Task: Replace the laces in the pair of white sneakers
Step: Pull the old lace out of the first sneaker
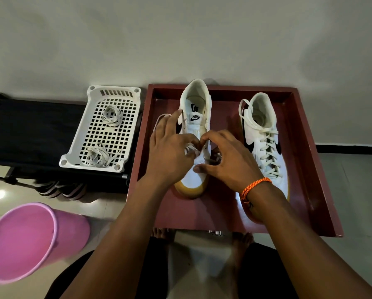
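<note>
Two white sneakers stand in a dark red tray [305,147], toes toward me. The left sneaker [196,104] has its upper eyelets bare and tongue showing. Both hands work at its middle eyelets. My left hand [170,147] pinches a white lace [189,150] there; a loop of it trails out past my fingers on the left. My right hand [226,156], with an orange wrist cord, pinches the lace from the other side. The right sneaker [264,134] is fully laced, with loose ends by its collar.
A white perforated basket [94,162] left of the tray holds two bundles of white laces [112,114]. It rests on a black rack [29,130]. A pink bucket [27,240] stands on the tiled floor at lower left. A plain wall rises behind.
</note>
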A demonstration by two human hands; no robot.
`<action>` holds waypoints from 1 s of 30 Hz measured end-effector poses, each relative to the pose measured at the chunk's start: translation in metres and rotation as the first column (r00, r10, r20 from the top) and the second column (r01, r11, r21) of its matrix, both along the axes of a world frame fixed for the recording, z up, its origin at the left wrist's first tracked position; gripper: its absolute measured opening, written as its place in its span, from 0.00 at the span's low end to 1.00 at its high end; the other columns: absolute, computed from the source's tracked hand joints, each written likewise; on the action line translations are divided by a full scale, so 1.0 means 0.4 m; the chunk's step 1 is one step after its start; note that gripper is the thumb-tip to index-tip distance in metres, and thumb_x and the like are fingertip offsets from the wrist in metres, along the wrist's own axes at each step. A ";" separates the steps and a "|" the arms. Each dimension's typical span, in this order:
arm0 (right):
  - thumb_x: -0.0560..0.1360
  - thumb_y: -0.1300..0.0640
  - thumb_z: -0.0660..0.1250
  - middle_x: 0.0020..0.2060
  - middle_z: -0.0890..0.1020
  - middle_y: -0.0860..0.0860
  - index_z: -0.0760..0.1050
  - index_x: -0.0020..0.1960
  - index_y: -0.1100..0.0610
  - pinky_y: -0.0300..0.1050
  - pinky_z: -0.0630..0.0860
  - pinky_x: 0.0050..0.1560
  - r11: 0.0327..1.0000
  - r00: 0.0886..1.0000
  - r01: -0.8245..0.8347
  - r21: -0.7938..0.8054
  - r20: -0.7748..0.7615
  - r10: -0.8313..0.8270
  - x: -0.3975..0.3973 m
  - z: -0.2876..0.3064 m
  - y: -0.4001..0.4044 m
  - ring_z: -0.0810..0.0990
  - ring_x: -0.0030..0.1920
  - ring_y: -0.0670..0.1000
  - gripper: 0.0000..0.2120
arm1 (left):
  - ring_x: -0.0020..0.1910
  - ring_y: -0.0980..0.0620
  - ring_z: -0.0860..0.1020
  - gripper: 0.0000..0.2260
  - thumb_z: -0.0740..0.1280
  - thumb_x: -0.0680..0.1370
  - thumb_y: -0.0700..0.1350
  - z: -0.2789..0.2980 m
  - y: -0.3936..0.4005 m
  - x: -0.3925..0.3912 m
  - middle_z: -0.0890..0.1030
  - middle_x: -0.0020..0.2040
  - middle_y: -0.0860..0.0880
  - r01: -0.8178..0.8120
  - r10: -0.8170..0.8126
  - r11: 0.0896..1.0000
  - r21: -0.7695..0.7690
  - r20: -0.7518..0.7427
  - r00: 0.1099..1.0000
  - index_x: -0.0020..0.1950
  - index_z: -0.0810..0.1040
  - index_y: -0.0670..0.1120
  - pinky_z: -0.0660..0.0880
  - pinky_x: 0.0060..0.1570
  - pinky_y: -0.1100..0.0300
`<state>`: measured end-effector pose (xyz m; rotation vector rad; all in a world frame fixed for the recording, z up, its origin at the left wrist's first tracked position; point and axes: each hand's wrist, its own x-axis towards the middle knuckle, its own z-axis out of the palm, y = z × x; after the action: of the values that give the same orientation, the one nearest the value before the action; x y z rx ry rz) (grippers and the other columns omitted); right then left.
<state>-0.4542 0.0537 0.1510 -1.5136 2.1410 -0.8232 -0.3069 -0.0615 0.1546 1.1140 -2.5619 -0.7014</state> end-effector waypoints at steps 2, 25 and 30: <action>0.65 0.40 0.83 0.56 0.74 0.42 0.72 0.60 0.39 0.54 0.82 0.47 1.000 1.000 -0.003 0.005 -0.008 0.003 0.001 0.000 0.000 0.81 0.48 0.49 0.29 | 0.85 0.43 0.51 0.03 0.76 0.77 0.51 -0.003 0.011 -0.003 0.55 0.86 0.53 -0.024 0.024 1.000 0.012 0.032 0.999 0.48 0.86 0.60 0.56 0.80 0.39; 0.66 0.39 0.82 0.57 0.74 0.41 0.72 0.59 0.40 0.54 0.82 0.47 1.000 1.000 -0.002 0.022 -0.016 0.002 0.000 0.004 0.001 0.81 0.46 0.49 0.27 | 0.81 0.44 0.59 0.04 0.76 0.78 0.47 0.014 -0.002 -0.009 0.59 0.83 0.56 -0.088 0.090 0.993 0.073 -0.025 0.996 0.46 0.85 0.56 0.65 0.73 0.36; 0.66 0.41 0.83 0.56 0.73 0.40 0.72 0.58 0.40 0.52 0.82 0.46 1.000 1.000 -0.003 0.018 -0.007 0.003 0.000 0.007 0.002 0.80 0.44 0.42 0.27 | 0.74 0.44 0.69 0.05 0.74 0.78 0.43 0.019 -0.032 0.003 0.67 0.78 0.50 -0.241 0.237 0.971 -0.002 -0.157 0.959 0.49 0.82 0.53 0.71 0.69 0.39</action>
<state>-0.4540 0.0545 0.1538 -1.5121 2.1450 -0.7977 -0.3059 -0.0743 0.1623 1.2802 -2.2512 -0.6705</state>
